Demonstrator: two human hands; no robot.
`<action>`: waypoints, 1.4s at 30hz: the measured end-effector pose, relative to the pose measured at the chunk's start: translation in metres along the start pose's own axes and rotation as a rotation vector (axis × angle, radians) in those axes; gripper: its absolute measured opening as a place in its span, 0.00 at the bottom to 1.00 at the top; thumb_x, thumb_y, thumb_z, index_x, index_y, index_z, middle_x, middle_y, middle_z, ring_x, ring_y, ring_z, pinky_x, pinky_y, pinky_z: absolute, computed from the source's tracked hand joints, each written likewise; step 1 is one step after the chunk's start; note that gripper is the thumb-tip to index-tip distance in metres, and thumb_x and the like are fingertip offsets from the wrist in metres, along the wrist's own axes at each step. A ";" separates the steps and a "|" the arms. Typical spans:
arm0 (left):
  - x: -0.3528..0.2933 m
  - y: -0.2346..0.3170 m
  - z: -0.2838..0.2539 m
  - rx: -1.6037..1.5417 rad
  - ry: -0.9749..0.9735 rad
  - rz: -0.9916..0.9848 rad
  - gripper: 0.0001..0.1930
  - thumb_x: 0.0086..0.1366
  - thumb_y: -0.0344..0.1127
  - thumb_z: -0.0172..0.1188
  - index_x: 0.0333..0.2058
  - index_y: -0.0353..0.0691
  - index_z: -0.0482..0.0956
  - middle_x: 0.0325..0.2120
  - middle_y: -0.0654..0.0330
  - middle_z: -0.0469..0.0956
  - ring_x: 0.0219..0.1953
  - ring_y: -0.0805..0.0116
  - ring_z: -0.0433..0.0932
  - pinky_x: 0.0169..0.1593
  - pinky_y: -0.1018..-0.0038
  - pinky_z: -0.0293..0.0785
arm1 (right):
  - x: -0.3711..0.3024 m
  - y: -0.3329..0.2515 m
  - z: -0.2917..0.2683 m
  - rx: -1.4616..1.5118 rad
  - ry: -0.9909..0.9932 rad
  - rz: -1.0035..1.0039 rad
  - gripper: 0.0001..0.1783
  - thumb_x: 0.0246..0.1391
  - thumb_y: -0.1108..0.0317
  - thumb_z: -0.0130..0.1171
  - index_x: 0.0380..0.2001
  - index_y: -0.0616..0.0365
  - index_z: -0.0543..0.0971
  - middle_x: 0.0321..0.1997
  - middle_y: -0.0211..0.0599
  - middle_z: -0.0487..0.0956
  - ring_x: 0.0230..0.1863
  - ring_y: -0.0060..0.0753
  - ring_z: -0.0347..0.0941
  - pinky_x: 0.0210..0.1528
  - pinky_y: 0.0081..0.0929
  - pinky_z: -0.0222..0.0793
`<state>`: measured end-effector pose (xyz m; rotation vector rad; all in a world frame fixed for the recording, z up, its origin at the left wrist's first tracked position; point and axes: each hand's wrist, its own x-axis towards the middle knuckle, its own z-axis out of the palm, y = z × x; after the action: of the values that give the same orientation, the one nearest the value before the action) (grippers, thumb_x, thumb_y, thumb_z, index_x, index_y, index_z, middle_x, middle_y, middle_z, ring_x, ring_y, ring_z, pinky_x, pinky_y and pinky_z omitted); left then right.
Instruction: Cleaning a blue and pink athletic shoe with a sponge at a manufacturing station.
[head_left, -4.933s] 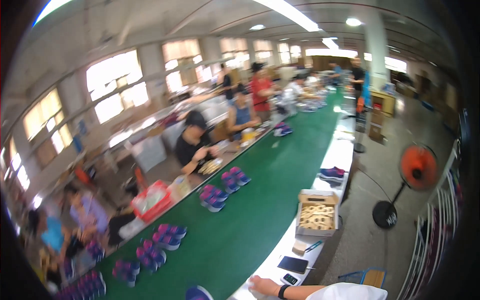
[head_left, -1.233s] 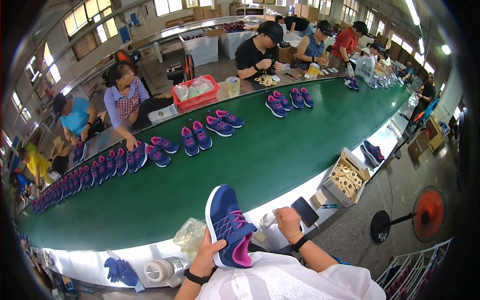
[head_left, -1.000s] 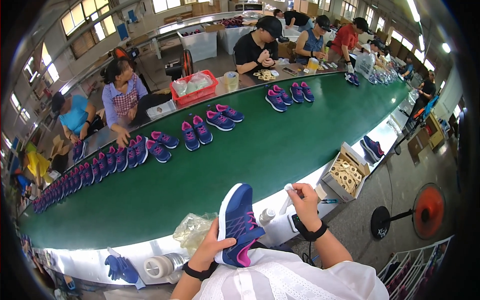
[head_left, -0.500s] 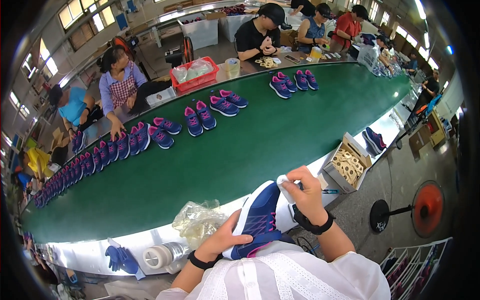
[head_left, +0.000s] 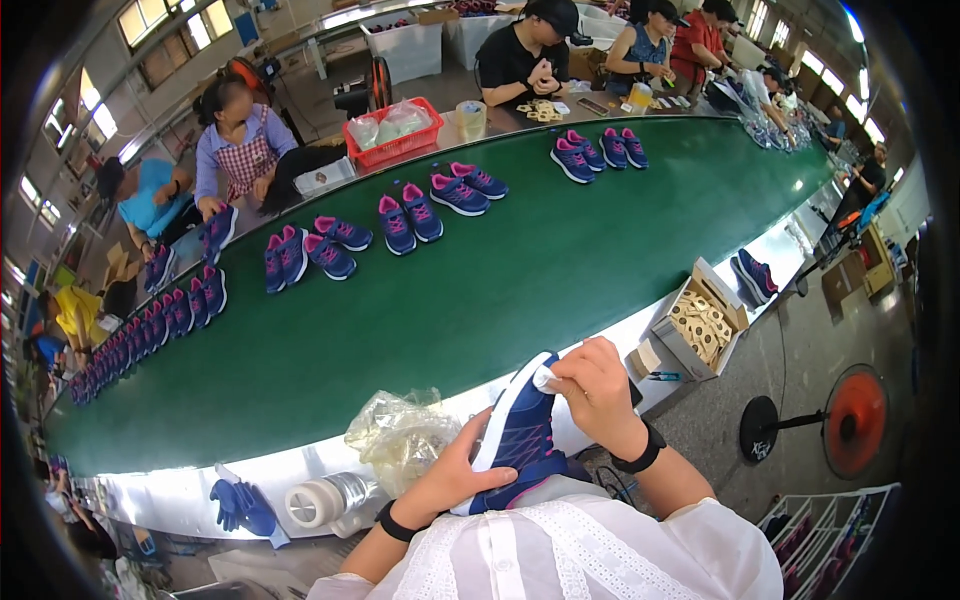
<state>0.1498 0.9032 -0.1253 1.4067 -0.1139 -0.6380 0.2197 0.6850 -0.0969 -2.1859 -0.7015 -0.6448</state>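
Note:
A navy sneaker with a white sole and pink trim is in front of my chest, toe pointing away and sole toward the left. My left hand grips it near the heel, thumb across the upper. A small white wad, perhaps cloth or tissue, is pinched in my right hand and pressed on the toe. The fingertips behind the wad are hidden. Left of the shoe, a crumpled clear plastic bag lies on the metal ledge.
Pairs of matching sneakers stand along the far side of the green conveyor belt. Right of me are a box of tan tags and another sneaker pair. A bottle and blue gloves lie left. Co-workers sit opposite.
My right hand has moved the wad slightly down and left over the toe. Across the belt, a co-worker has lifted shoes out of the row, and a gap shows there.

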 end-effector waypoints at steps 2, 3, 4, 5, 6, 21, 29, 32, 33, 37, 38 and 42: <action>0.001 -0.002 -0.001 -0.012 0.022 0.019 0.47 0.52 0.36 0.71 0.64 0.32 0.51 0.57 0.51 0.63 0.60 0.63 0.63 0.62 0.69 0.59 | -0.003 -0.010 0.004 0.013 -0.017 -0.086 0.08 0.38 0.76 0.62 0.26 0.55 0.78 0.26 0.32 0.74 0.30 0.38 0.69 0.40 0.36 0.64; -0.001 -0.001 -0.001 -0.005 0.020 0.029 0.47 0.52 0.36 0.71 0.64 0.32 0.51 0.57 0.51 0.63 0.60 0.63 0.63 0.62 0.69 0.59 | -0.004 -0.020 0.006 0.026 -0.030 -0.171 0.08 0.37 0.76 0.62 0.25 0.55 0.78 0.27 0.32 0.74 0.30 0.38 0.68 0.38 0.37 0.63; -0.002 0.002 -0.001 0.002 0.019 0.038 0.47 0.51 0.36 0.71 0.64 0.32 0.51 0.58 0.51 0.63 0.60 0.63 0.63 0.62 0.69 0.59 | -0.005 -0.028 0.008 0.018 -0.044 -0.158 0.07 0.38 0.75 0.62 0.25 0.55 0.77 0.27 0.32 0.74 0.31 0.39 0.68 0.39 0.39 0.63; -0.004 0.004 0.000 0.001 0.019 0.037 0.47 0.51 0.36 0.71 0.64 0.32 0.51 0.58 0.51 0.63 0.60 0.63 0.63 0.62 0.69 0.59 | -0.003 -0.025 0.008 0.019 -0.046 -0.157 0.07 0.38 0.75 0.62 0.25 0.55 0.77 0.27 0.32 0.74 0.31 0.39 0.68 0.39 0.39 0.63; -0.005 0.009 0.001 -0.008 0.030 0.033 0.47 0.51 0.36 0.71 0.64 0.32 0.51 0.58 0.51 0.63 0.60 0.63 0.63 0.62 0.69 0.59 | 0.000 -0.017 0.007 -0.072 -0.003 -0.141 0.07 0.38 0.74 0.62 0.25 0.55 0.78 0.27 0.32 0.74 0.31 0.40 0.69 0.42 0.39 0.64; -0.012 0.008 -0.002 0.032 0.046 0.026 0.46 0.52 0.37 0.70 0.64 0.33 0.51 0.57 0.50 0.63 0.56 0.63 0.67 0.59 0.68 0.64 | -0.004 -0.033 0.013 -0.065 -0.028 -0.189 0.08 0.39 0.76 0.60 0.26 0.54 0.77 0.28 0.31 0.74 0.32 0.40 0.67 0.40 0.40 0.61; -0.010 0.006 0.006 0.067 0.138 0.020 0.44 0.48 0.36 0.71 0.60 0.32 0.56 0.53 0.52 0.68 0.54 0.65 0.68 0.60 0.70 0.62 | -0.005 -0.024 0.005 -0.224 0.011 -0.124 0.09 0.40 0.74 0.57 0.29 0.52 0.77 0.29 0.29 0.74 0.34 0.34 0.70 0.50 0.43 0.60; -0.009 -0.005 0.005 0.087 0.105 0.013 0.45 0.49 0.37 0.72 0.61 0.30 0.54 0.53 0.50 0.66 0.56 0.64 0.67 0.59 0.69 0.63 | -0.007 -0.013 0.005 -0.203 -0.012 -0.161 0.09 0.40 0.72 0.57 0.29 0.52 0.77 0.29 0.30 0.74 0.35 0.37 0.70 0.50 0.44 0.60; -0.010 -0.006 0.005 0.093 0.087 0.019 0.45 0.49 0.37 0.72 0.61 0.30 0.54 0.53 0.50 0.66 0.56 0.64 0.67 0.59 0.69 0.63 | -0.012 -0.028 0.006 -0.170 -0.076 -0.193 0.07 0.41 0.71 0.57 0.28 0.52 0.77 0.28 0.30 0.73 0.35 0.35 0.70 0.51 0.45 0.59; -0.013 -0.001 0.008 0.044 0.096 0.019 0.43 0.50 0.36 0.71 0.60 0.29 0.55 0.51 0.52 0.68 0.53 0.66 0.69 0.58 0.71 0.64 | -0.005 -0.015 0.002 -0.261 -0.016 -0.184 0.07 0.40 0.73 0.56 0.26 0.48 0.78 0.26 0.23 0.74 0.32 0.27 0.72 0.54 0.44 0.60; -0.015 -0.001 0.009 0.048 0.096 0.001 0.43 0.50 0.36 0.71 0.60 0.29 0.55 0.52 0.52 0.68 0.53 0.65 0.69 0.58 0.71 0.64 | -0.002 -0.005 0.002 -0.303 0.028 -0.131 0.07 0.41 0.72 0.56 0.26 0.47 0.78 0.26 0.22 0.74 0.33 0.25 0.72 0.55 0.43 0.59; -0.011 -0.006 0.006 0.082 0.104 0.025 0.43 0.50 0.36 0.71 0.60 0.29 0.56 0.52 0.51 0.68 0.54 0.64 0.68 0.58 0.70 0.63 | -0.011 -0.031 0.000 -0.151 -0.102 -0.256 0.05 0.42 0.70 0.55 0.26 0.47 0.77 0.27 0.24 0.72 0.38 0.27 0.73 0.56 0.44 0.59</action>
<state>0.1360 0.9025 -0.1269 1.5124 -0.0759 -0.5437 0.1914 0.6993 -0.0886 -2.3001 -1.0283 -0.7397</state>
